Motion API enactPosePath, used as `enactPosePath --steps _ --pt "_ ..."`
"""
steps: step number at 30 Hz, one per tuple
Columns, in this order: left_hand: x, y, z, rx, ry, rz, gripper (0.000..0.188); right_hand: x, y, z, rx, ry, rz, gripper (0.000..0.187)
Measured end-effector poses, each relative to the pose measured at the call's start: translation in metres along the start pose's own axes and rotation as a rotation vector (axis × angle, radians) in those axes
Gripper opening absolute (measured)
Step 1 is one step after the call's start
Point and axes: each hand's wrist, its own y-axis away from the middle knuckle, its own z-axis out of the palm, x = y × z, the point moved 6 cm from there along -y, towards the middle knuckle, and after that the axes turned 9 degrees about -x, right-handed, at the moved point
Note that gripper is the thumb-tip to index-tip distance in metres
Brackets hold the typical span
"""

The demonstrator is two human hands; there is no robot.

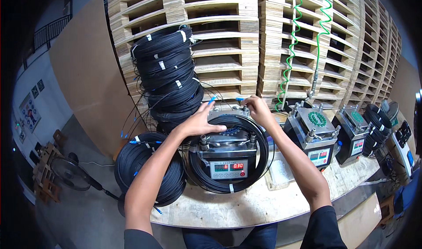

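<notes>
A coil of black fibre-optic cable (206, 185) hangs around a metal polishing machine (220, 154) with a lit digital display. Over the coil's upper left side is my left hand (198, 123). Its thumb stretches out across the machine's top, while a blue connector (212, 99) sticks up between its fingertips. Behind the machine's right rear corner, my right hand (260, 110) pinches near a second blue connector (239, 99), which points left. The fingers partly hide that grip. A blue ring of parts (231, 131) shows on the machine's top, partly covered by the left hand.
Black cable coils (169, 73) rise in a tall stack behind my left arm, and another coil (171, 178) leans left of the machine. Two similar machines (314, 134) stand rightward on the wooden table (211, 211). Wooden pallets (220, 11) and green spiral air hoses (292, 42) are behind.
</notes>
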Motion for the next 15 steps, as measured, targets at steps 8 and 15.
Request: enactPosePath --steps 8,15 --pt "0.001 0.002 0.012 0.022 -0.192 -0.070 0.109 -0.020 0.020 0.036 -0.532 0.115 0.195 0.100" --pt "0.001 -0.004 0.026 0.269 -0.153 0.019 0.099 -0.017 0.021 0.045 -0.387 0.323 0.232 0.073"
